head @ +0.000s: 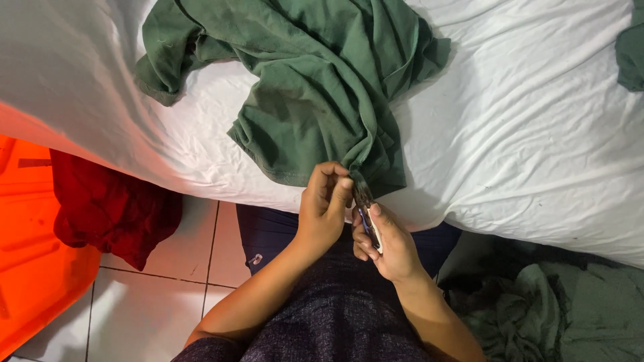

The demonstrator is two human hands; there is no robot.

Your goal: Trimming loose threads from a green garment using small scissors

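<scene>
An orange plastic bin (30,268) sits at the left on the tiled floor (168,295), and a dark red cloth (111,208) hangs over its edge and drapes down toward the tiles; what lies deeper inside the bin cannot be seen. A bed with a white sheet (523,147) fills the upper part of the view, and a crumpled green shirt (315,87) lies spread across it, one corner trailing over the near edge of the mattress. The left hand (322,208) is curled narrow, its fingertips pinched together on that hanging corner of the green shirt. The right hand (386,245) is closed around a small dark device with a pale side (365,208), held upright on its edge just beside the left hand, its top touching the shirt's corner; it looks like a phone, though its face is too narrow to tell. Both hands meet just below the bed's edge, over the person's dark clothing. At the lower right a heap of grey-green laundry (563,308) lies on the floor, and another bit of green fabric (632,57) shows at the right edge of the bed.
</scene>
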